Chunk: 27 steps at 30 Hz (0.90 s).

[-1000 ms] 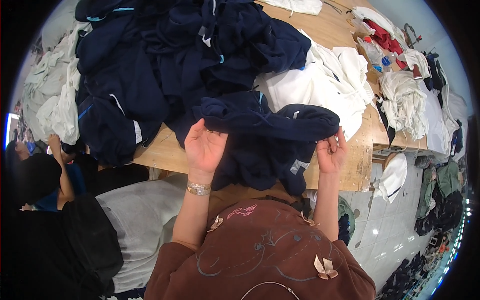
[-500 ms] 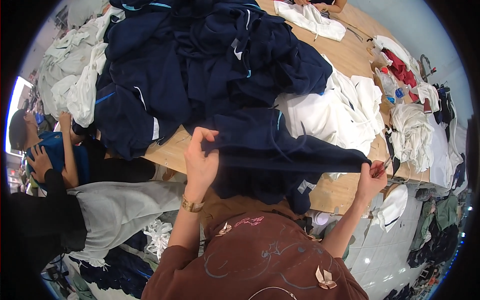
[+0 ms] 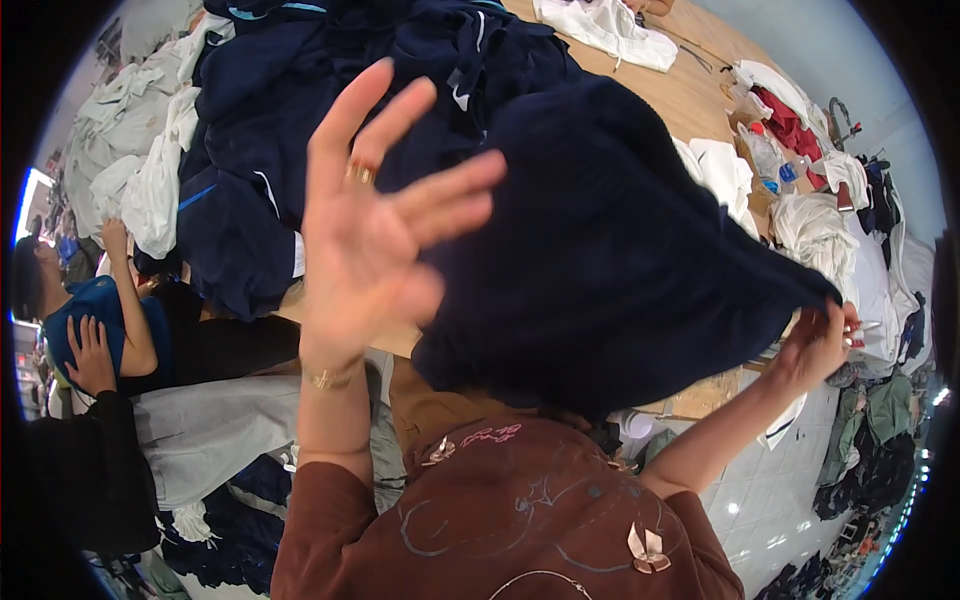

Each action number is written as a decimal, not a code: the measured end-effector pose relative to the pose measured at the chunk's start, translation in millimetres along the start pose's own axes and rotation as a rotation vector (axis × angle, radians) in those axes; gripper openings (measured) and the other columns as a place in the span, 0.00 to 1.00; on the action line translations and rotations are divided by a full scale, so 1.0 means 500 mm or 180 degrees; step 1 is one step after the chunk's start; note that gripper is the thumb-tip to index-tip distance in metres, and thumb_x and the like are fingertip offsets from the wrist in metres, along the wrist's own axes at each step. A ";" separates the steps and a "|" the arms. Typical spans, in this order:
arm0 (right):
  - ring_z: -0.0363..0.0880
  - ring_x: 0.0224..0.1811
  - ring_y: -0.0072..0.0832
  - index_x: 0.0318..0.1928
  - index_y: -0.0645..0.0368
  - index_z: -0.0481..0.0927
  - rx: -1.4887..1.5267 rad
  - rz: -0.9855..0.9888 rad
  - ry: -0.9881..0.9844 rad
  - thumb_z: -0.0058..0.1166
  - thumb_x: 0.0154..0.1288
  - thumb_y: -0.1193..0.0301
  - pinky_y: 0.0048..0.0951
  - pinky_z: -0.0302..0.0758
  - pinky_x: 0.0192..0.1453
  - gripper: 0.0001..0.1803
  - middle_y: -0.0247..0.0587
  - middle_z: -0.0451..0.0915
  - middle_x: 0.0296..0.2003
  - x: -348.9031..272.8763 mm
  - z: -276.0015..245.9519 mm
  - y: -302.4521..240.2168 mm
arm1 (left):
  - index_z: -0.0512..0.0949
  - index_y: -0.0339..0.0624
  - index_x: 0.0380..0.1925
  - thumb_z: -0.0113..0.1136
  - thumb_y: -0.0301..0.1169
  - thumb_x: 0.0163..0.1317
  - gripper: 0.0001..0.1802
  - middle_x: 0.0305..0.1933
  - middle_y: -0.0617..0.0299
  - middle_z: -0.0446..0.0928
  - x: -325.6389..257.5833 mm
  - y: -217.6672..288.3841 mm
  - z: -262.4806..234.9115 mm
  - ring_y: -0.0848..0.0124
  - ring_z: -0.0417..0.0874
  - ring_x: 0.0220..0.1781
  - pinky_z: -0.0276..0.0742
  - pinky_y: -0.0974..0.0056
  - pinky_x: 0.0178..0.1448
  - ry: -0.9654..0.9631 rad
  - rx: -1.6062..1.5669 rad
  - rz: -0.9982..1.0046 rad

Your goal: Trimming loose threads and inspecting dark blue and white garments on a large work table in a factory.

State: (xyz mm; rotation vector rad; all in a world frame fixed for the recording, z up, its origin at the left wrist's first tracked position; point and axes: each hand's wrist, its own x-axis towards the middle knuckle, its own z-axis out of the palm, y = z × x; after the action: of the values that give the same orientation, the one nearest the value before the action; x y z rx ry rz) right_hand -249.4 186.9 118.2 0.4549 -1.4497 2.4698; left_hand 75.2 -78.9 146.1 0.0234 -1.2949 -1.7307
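A dark navy garment (image 3: 610, 250) hangs lifted close in front of me, above the wooden table (image 3: 690, 95). My right hand (image 3: 820, 345) pinches its right corner, out at the table's right edge. Raised with the palm up and fingers spread, my left hand (image 3: 375, 230) sits against the garment's left side; it wears a ring and a gold bracelet. Whether any cloth is caught behind that hand I cannot tell.
A big heap of navy clothes (image 3: 300, 130) covers the table's left half, with white garments (image 3: 140, 180) beside it and more white ones (image 3: 820, 230) at the right. A seated person in blue (image 3: 95, 320) is at my left. Clothes lie on the floor (image 3: 870, 450).
The garment has come up from the table toward me and now fills the middle of view. My left hand went from pinching its edge to an open palm, raised higher.
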 end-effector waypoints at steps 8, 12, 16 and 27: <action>0.80 0.39 0.36 0.43 0.69 0.71 -0.1040 0.0145 0.0019 0.54 0.62 0.76 0.30 0.77 0.47 0.12 0.45 0.75 0.37 -0.062 -0.107 0.113 | 0.75 0.35 0.43 0.60 0.28 0.60 0.13 0.41 0.62 0.78 -0.061 -0.190 -0.157 0.77 0.78 0.43 0.73 0.73 0.49 0.0253 0.1884 -0.1449; 0.79 0.28 0.28 0.42 0.68 0.74 -0.1389 0.0579 0.0007 0.56 0.62 0.73 0.24 0.74 0.39 0.12 0.39 0.77 0.35 -0.110 -0.139 0.129 | 0.78 0.35 0.37 0.63 0.31 0.57 0.12 0.30 0.62 0.80 -0.119 -0.255 -0.146 0.78 0.79 0.32 0.75 0.73 0.39 -0.0205 0.2538 -0.2144; 0.73 0.20 0.18 0.39 0.66 0.78 -0.1749 0.1038 -0.0873 0.58 0.60 0.69 0.20 0.73 0.34 0.12 0.33 0.77 0.26 -0.176 -0.087 0.139 | 0.77 0.34 0.37 0.65 0.36 0.53 0.17 0.32 0.55 0.78 -0.164 -0.313 -0.085 0.71 0.78 0.26 0.75 0.71 0.36 -0.1033 0.3768 -0.1657; 0.63 0.18 0.09 0.40 0.65 0.75 -0.1027 0.2221 -0.2116 0.66 0.52 0.72 0.17 0.69 0.22 0.17 0.21 0.63 0.17 -0.364 0.049 0.159 | 0.73 0.37 0.52 0.42 0.42 0.70 0.21 0.41 0.60 0.75 -0.120 -0.294 0.027 0.77 0.75 0.37 0.76 0.73 0.34 -0.0881 0.0286 -0.2218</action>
State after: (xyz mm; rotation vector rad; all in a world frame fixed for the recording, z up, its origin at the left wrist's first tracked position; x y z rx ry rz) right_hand -106.3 118.4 -4.1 0.8762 -2.5996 2.5919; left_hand 5.6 -28.8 12.0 0.3317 -1.6977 -2.3156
